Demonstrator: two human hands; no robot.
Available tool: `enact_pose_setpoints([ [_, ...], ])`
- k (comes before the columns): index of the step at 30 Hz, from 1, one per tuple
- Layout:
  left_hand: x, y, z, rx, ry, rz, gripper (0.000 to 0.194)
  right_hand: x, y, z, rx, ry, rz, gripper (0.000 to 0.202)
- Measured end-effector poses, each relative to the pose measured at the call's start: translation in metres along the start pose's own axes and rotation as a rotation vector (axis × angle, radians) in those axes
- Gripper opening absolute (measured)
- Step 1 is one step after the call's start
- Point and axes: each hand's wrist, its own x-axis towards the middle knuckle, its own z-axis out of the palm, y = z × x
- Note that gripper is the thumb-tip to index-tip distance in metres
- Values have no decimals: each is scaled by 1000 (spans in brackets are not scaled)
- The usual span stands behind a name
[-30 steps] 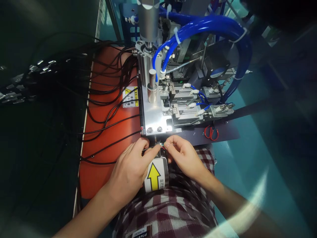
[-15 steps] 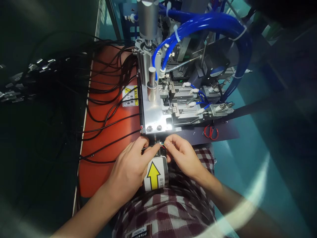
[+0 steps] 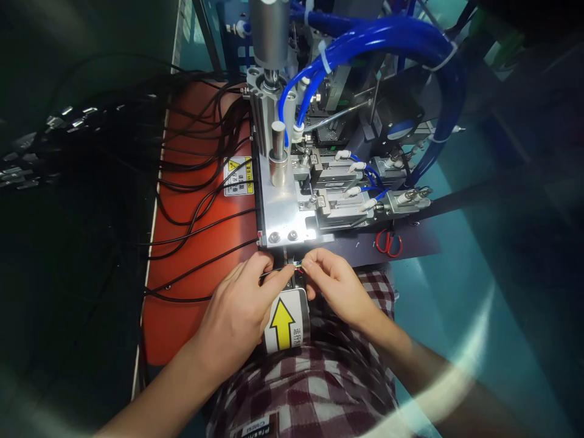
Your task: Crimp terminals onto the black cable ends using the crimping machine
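Note:
My left hand [image 3: 244, 298] is closed on a black cable near its end, just in front of the machine's metal block. Thin coloured wires [image 3: 298, 266], red and green among them, fan out of the cable end between both hands. My right hand [image 3: 335, 283] pinches the tips of these wires between thumb and forefinger. Below the fingers lies a white label with a yellow arrow [image 3: 283, 322]. The metal plate [image 3: 285, 213] of the machine rises right behind my fingertips. Fingers partly hide the wire ends.
Several black cables [image 3: 196, 231] run across the orange surface [image 3: 177, 328] at the left. Red-handled scissors [image 3: 389, 243] lie at the right of the machine. Thick blue air hoses [image 3: 387, 36] arch over pneumatic cylinders [image 3: 342, 207]. A warning label [image 3: 238, 176] sits by the block.
Both hands stay almost in place at the wires, with only slight finger movement. The view has shifted a little.

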Motion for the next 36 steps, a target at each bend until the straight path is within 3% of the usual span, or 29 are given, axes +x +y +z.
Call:
enact_pose_setpoints([
  [13,2,2,-1,105,-18,26,32,-4,-2,6,-165,115,-131,19],
  [21,1,0,-1,90,-30,16,35,-4,3,7,-112,111,-127,16],
  [28,0,0,1,47,-18,4,32,-2,3,5,-331,167,-214,15],
  [33,3,1,-2,-10,-5,-1,27,-4,-5,-1,-309,121,-132,16],
  [36,3,1,-2,4,4,-2,28,-5,-7,-2,-316,188,-161,12],
])
